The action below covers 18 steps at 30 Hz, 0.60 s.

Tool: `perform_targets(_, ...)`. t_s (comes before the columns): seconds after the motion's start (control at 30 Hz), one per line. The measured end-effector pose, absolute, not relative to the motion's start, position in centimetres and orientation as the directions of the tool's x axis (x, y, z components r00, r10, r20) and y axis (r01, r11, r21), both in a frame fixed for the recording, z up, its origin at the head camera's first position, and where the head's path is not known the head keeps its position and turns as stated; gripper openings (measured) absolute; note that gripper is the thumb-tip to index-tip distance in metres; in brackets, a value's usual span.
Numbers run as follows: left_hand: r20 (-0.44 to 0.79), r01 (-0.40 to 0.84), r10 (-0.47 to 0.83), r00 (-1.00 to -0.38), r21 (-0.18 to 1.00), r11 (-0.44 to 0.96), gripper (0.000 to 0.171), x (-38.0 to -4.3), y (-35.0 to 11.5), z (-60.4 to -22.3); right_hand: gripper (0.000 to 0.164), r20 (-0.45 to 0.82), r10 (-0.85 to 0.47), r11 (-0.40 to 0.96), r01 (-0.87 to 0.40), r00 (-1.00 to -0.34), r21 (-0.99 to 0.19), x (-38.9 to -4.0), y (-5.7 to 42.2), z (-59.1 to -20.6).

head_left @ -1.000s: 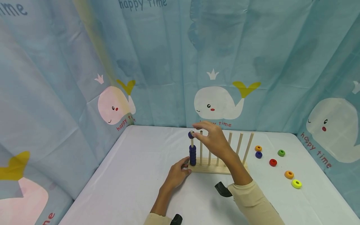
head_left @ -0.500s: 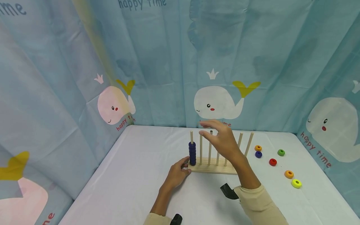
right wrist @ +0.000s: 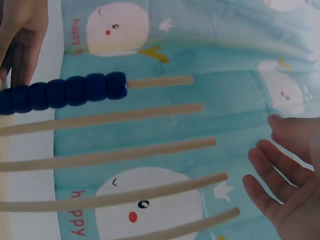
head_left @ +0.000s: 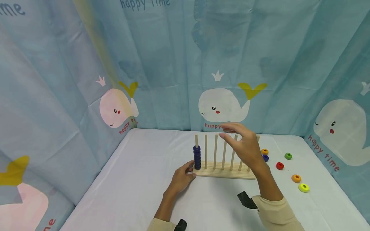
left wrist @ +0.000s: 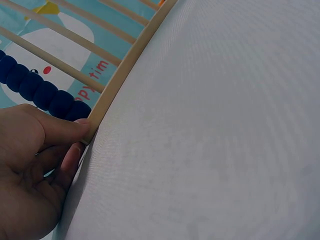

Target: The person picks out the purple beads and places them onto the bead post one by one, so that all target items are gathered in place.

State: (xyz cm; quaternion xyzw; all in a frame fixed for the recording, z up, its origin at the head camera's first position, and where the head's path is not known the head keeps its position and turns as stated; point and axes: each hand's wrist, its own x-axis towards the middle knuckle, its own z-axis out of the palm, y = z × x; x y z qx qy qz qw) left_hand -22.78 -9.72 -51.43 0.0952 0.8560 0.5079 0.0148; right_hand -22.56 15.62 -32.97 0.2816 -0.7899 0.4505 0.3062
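A wooden counting rack [head_left: 224,174] with a flat base and a row of upright pegs stands on the table. Dark blue beads [head_left: 197,158] are stacked on its leftmost peg, whose bare tip rises above them. At the left end of the base, my left hand [head_left: 181,179] holds the wood between thumb and fingers; the left wrist view shows the thumb [left wrist: 70,131] on the edge. My right hand [head_left: 245,146] hovers in front of the right-hand pegs, fingers spread from the thumb and nothing between them. In the right wrist view its fingers [right wrist: 272,172] are beyond the peg tips.
Loose beads lie right of the rack: an orange bead [head_left: 264,151] beside a blue bead [head_left: 265,158], a green bead [head_left: 288,156], a red bead [head_left: 279,166], another orange bead [head_left: 296,178] and a yellow bead [head_left: 303,188]. A whale-print curtain [head_left: 167,106] borders the white table [head_left: 144,160].
My right hand let go of a blue bead at the left peg's top, and the bead dropped onto the stack. That hand then moved right along the pegs. My left hand stayed put.
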Motion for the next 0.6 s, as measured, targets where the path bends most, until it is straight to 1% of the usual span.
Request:
perform_targets(0.2,0.078,0.156,0.182,-0.980,0.870,0.467,0.057,-22.8,-9.7,-51.6,0.033,0.770,-0.125,0.452,-0.726,-0.626,-0.517,-21.0,16.4,-31.8)
perform_targets(0.3,0.072,0.150,0.179,-0.981,0.866,0.476,0.057,-22.8,-9.7,-51.6,0.033,0.767,-0.102,0.471,-0.710,-0.633,-0.524,-20.5,17.0,-31.7)
perform_targets(0.47,0.063,0.142,0.179,-0.982,0.868,0.476,0.057,-22.8,-9.7,-51.6,0.033,0.761,-0.064,0.501,-0.680,-0.645,-0.535,-21.3,19.2,-33.2)
perform_targets(0.6,0.060,0.139,0.177,-0.982,0.870,0.474,0.057,-22.8,-9.7,-51.5,0.034,0.774,-0.043,0.524,-0.674,-0.632,-0.521,-21.8,20.7,-34.5)
